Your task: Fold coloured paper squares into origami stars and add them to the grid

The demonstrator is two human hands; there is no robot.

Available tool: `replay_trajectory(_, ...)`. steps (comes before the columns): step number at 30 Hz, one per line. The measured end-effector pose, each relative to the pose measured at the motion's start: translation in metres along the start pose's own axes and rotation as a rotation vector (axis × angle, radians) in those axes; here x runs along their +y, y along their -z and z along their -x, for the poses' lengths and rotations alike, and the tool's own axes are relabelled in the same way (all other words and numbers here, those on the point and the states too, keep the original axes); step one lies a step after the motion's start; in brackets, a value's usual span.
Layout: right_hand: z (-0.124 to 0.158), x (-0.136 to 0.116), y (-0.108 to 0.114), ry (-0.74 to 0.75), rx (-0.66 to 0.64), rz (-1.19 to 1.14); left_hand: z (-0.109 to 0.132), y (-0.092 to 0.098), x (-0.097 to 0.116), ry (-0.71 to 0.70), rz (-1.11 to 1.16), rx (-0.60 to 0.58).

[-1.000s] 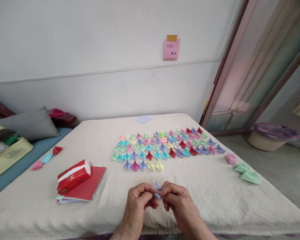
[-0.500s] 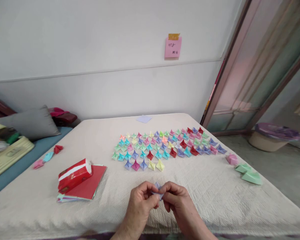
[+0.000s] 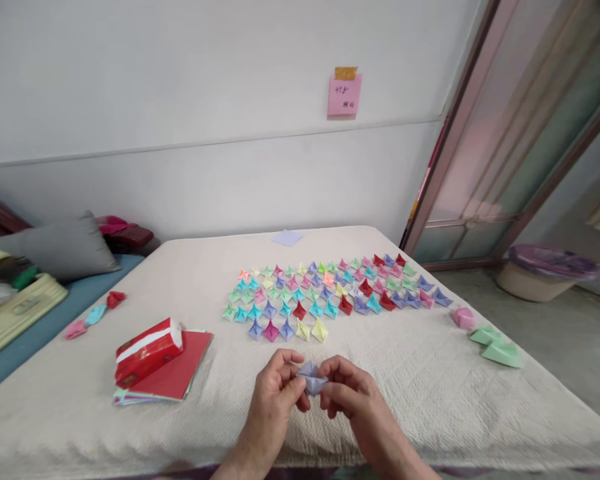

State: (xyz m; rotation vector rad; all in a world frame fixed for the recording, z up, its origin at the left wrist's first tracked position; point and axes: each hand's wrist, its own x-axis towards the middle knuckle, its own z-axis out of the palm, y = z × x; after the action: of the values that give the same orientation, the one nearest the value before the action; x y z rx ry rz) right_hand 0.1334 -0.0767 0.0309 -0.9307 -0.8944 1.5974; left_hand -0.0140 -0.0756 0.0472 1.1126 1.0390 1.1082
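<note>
The left hand and right hand pinch opposite ends of a lilac paper boat, fingers drawn narrow, just on the near side of the boat rows. Left of the rows lie a tissue pack and red paper; beyond them, a lilac sheet; to their right, green folded papers.

Left hand, right hand near together; fingers curled

White wall, perhaps concrete floor
</note>
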Motion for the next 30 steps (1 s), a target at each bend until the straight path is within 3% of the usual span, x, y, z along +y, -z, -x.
replay_trajectory(13, -0.003, 0.005, 0.0, 0.001, 0.05, 0.073, 0.003, -0.001, -0.01, -0.091, -0.177, 0.022)
replay_trajectory(19, -0.002, 0.011, -0.006, -0.01, 0.039, 0.039, -0.002, -0.001, -0.009, -0.012, -0.027, 0.073)
replay_trajectory(23, -0.002, 0.009, -0.006, -0.045, 0.078, -0.064, -0.005, -0.002, -0.012, 0.012, 0.015, 0.045)
replay_trajectory(30, -0.002, 0.005, -0.004, -0.099, 0.026, -0.147, -0.003, -0.003, -0.012, 0.052, 0.112, 0.037)
